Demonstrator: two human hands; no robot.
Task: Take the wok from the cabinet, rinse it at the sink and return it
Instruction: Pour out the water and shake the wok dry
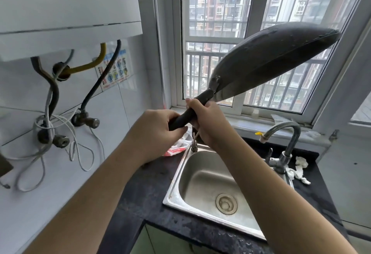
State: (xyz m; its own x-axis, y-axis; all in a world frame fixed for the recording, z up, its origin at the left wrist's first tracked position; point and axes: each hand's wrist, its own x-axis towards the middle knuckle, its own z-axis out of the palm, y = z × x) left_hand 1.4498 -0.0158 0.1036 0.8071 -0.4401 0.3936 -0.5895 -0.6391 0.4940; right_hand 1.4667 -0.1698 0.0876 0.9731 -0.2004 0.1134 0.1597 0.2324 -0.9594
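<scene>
Wok raised above sink, tilted, wet: likely heavy, rigid, slippery. Left hand, right hand both clamped round handle; best hold there.

Dark grey round metal wok with a long black handle: held in the air above and behind the sink, in front of the window, tilted steeply with the handle end low and the far rim high and to the right. The convex underside faces the camera; its surface is dull, mottled and dotted with small water drops near the upper rim. A metal bracket joins bowl and handle. Rectangular stainless-steel sink, single basin, set into a dark speckled worktop; round drain strainer at the basin bottom; the basin looks wet, holding no standing water.
</scene>
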